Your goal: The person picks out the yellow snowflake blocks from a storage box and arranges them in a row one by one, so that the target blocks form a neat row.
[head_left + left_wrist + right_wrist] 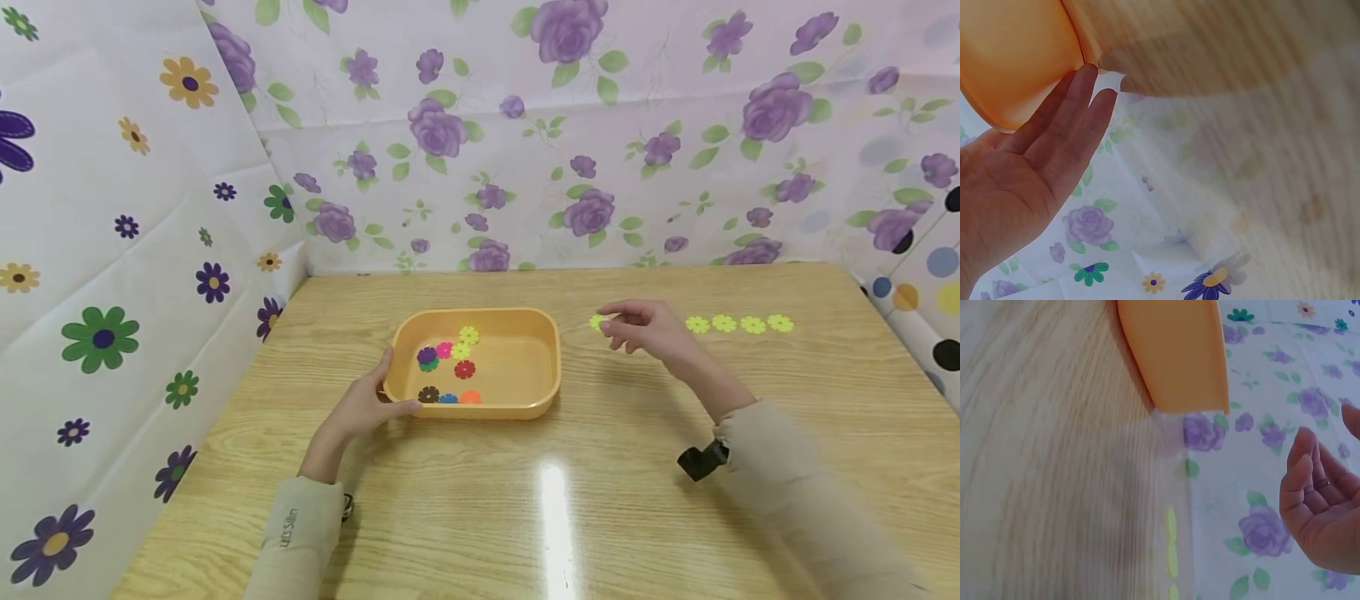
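Note:
My left hand (367,400) grips the left end of an orange plastic tub (557,358), its thumb over the front rim. In the left wrist view, fingers (1072,119) lie against the tub wall. Inside are flower-shaped plastic discs: yellow (468,335), pink (444,350), purple (427,355), green, red (465,369), brown, blue and orange. Right of the tub, my right hand (648,329) pinches a yellow flower disc (598,322) at its fingertips. That disc does not show in the right wrist view, where the hand (1325,500) is partly cut off.
A row of yellow flower discs (723,323) lies along the back right of the wooden table (465,500); my right hand may hide part of it. Flowered cloth (495,125) hangs behind the table and at both sides.

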`<state>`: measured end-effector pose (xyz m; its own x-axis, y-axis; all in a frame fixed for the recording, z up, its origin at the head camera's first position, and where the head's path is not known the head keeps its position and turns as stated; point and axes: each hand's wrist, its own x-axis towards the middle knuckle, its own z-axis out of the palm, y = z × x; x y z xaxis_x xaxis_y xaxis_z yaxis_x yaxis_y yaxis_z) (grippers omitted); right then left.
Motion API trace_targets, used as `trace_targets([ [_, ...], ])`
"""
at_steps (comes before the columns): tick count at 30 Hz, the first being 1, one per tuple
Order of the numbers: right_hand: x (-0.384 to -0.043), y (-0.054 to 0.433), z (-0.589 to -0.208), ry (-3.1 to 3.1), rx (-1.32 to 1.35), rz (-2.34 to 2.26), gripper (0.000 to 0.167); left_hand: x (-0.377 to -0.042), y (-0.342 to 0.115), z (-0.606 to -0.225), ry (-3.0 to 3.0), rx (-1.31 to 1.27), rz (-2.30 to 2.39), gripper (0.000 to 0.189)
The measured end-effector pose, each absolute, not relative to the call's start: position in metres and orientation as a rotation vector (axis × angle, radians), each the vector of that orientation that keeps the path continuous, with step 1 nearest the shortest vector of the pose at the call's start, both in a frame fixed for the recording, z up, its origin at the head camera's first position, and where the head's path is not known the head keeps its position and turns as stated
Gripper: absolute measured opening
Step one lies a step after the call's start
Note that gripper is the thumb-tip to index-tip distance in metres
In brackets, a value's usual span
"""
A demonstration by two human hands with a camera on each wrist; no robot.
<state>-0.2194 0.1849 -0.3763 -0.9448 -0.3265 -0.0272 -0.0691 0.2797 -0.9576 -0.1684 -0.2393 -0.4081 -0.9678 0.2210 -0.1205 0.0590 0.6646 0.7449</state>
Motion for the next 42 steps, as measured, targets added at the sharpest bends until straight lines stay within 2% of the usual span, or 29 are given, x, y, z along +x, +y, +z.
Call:
trace_targets([
  [12,-0.221,0.131,-0.386,2.312,-0.541,-1.654,0.046,-0.166,-0.238,-0.406,2.664,0.233,1.209,0.104],
  [20,-0.222,0.095,-0.39,2.244,-0.614,-1.679,0.054,-0.168,-0.239,-0.407,2.67,0.235,1.203,0.104],
  [34,-0.234,0.048,-0.402,2.183,-0.534,-1.603,0.069,-0.169,-0.24,-0.409,2.679,0.246,1.205,0.103],
  [42,-0.238,0.029,-0.408,2.102,-0.402,-1.543,0.077,-0.169,-0.239,-0.409,2.676,0.263,1.207,0.107],
])
